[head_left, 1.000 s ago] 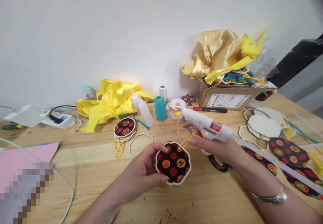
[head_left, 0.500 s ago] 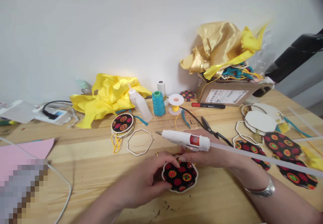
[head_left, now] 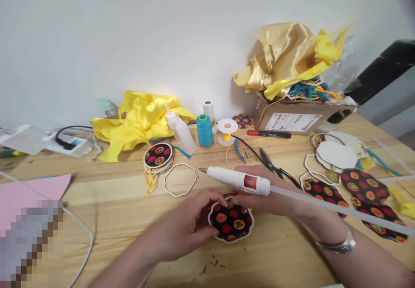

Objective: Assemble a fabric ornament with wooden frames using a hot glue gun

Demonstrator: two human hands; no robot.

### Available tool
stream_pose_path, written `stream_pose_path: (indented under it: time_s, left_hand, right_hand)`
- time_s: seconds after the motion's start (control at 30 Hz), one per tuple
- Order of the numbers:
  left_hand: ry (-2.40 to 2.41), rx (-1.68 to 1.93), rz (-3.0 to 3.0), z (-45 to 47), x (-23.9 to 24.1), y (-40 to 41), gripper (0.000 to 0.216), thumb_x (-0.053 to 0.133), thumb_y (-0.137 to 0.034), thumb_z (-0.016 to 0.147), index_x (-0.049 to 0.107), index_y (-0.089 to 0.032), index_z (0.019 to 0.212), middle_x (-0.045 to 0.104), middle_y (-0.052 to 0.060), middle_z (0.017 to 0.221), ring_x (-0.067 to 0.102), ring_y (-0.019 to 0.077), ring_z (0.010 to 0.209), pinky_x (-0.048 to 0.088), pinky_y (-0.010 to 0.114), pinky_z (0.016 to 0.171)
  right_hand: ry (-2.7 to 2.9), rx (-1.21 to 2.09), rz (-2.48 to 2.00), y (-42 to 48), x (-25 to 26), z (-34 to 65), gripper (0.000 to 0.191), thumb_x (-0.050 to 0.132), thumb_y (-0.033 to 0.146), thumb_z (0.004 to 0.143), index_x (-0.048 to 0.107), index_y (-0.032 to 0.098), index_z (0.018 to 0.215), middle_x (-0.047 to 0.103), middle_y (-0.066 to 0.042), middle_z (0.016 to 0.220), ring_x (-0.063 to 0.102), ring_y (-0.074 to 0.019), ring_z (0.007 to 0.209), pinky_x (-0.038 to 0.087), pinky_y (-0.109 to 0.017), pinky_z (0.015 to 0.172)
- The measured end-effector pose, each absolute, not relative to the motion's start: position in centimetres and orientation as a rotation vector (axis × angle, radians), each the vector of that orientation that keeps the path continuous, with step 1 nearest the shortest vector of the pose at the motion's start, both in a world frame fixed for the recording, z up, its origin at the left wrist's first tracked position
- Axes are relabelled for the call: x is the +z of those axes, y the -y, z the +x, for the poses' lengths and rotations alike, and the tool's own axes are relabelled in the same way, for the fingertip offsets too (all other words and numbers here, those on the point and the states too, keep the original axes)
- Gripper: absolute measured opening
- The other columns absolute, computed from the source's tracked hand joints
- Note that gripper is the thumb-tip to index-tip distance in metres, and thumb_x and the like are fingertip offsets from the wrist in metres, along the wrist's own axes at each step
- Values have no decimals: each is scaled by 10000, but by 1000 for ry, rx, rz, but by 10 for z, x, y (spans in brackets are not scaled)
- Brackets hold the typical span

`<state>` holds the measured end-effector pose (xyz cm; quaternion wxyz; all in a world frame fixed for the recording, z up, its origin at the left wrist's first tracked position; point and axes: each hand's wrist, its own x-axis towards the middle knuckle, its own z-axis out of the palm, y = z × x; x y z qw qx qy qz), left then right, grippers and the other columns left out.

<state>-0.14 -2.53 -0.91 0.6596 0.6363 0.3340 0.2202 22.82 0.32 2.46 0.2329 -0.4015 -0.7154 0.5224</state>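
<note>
My right hand grips a white hot glue gun, its nozzle pointing left and a long clear glue stick trailing out to the right. Its fingertips also touch the top edge of a scalloped disc covered in black fabric with red and orange circles. My left hand pinches the left edge of that disc, which lies flat on the wooden table.
A scalloped wooden ring and a stack of fabric discs lie behind. Further back are yellow satin, a glue bottle, a teal thread spool, scissors and a cardboard box. More fabric pieces lie right; pink paper left.
The right hand brought the glue gun down and left from above the table until its fingers met the disc. The disc shifted slightly right under both hands.
</note>
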Motion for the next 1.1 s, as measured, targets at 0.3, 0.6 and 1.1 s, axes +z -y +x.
stream_pose_path:
  time_s: [0.3,0.6,1.1]
  left_hand:
    - [-827,611,1166,4,-3,13,448,676,-142,750,600,-250,1179,488,96,1359,538,266,1162,425,408,960]
    - [-891,728,1034,1,-7,12,175,667,-209,790,721,-198,956,650,76,1179,611,225,1034,459,332,902]
    - [-890,843,903,4,-11,15,300,654,-244,813,669,-217,1111,729,54,1021,667,195,898,513,290,799]
  right_hand:
    - [1809,1321,-1233,-4,21,229,119,649,266,750,564,182,747,564,24,678,515,-108,610,427,-223,544]
    - [1606,1338,-1244,-4,13,223,147,681,267,716,577,173,762,574,19,677,515,-110,614,430,-227,547]
    - [1569,1182,-1256,-3,12,215,151,672,286,708,573,178,744,574,11,657,528,-129,621,447,-255,571]
